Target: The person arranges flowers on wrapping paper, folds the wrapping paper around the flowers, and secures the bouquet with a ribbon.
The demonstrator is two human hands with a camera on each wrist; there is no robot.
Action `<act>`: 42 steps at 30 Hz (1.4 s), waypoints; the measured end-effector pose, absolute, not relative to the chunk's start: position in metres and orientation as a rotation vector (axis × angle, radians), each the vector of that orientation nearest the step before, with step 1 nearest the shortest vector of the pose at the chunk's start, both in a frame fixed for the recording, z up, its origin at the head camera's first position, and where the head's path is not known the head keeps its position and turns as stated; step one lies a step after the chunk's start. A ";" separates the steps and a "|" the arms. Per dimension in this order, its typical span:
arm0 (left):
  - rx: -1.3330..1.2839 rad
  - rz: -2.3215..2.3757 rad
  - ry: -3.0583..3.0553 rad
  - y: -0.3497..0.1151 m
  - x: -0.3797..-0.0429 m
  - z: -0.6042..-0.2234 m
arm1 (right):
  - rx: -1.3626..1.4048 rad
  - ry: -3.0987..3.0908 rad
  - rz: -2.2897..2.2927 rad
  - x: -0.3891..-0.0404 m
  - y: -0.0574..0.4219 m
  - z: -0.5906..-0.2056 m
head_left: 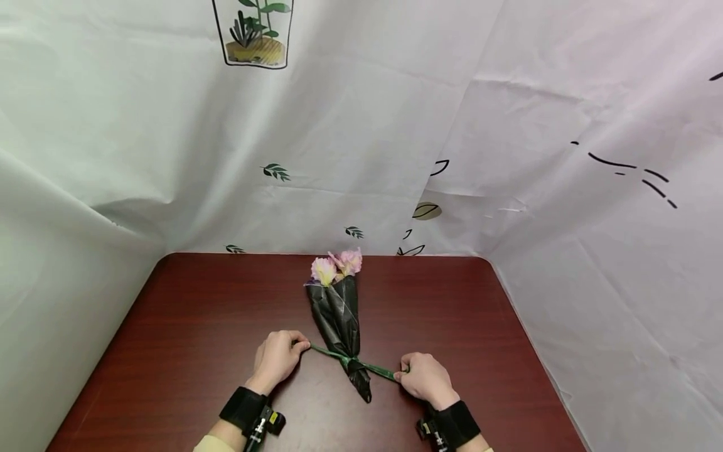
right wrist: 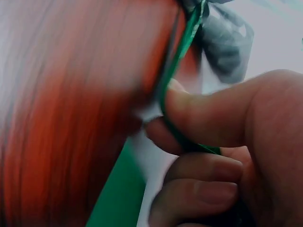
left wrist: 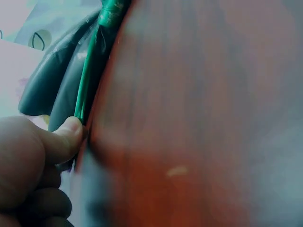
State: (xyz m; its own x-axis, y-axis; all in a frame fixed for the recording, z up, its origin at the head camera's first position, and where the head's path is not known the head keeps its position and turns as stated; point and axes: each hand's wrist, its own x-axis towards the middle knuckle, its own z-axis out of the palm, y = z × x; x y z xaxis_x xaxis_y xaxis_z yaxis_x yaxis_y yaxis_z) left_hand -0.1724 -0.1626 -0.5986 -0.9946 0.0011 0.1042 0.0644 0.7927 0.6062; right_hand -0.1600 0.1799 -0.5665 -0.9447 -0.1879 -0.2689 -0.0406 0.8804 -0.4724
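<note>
A small bouquet lies on the table, with pink and pale yellow flowers (head_left: pixel 324 271) at its far end and black wrapping (head_left: pixel 337 314) round its stems. Green ribbon (head_left: pixel 381 371) crosses the narrow lower part of the wrapping, where it gathers in a knot. To the left of the bouquet, my left hand (head_left: pixel 278 358) pinches one ribbon end between thumb and forefinger. My right hand (head_left: pixel 426 378) holds the other end on the right side. In the right wrist view, the ribbon (right wrist: pixel 182 52) runs under the thumb and into the curled fingers. Both ends stretch nearly straight.
Beneath everything is a dark red wooden table (head_left: pixel 214 295) with rounded far corners. White cloth (head_left: pixel 367 125) printed with leaves and plants hangs behind it and along both sides. Each wrist wears a black strap (head_left: pixel 244 407) with a small camera.
</note>
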 end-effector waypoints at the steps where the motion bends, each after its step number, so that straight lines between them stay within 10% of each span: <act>1: -0.072 -0.950 -2.874 -0.161 -0.175 -0.599 | -0.200 2.727 -0.682 -0.158 0.178 -0.565; 42: -0.664 -2.322 -2.476 -0.181 -0.177 -0.584 | -0.417 2.535 -0.998 -0.164 0.163 -0.553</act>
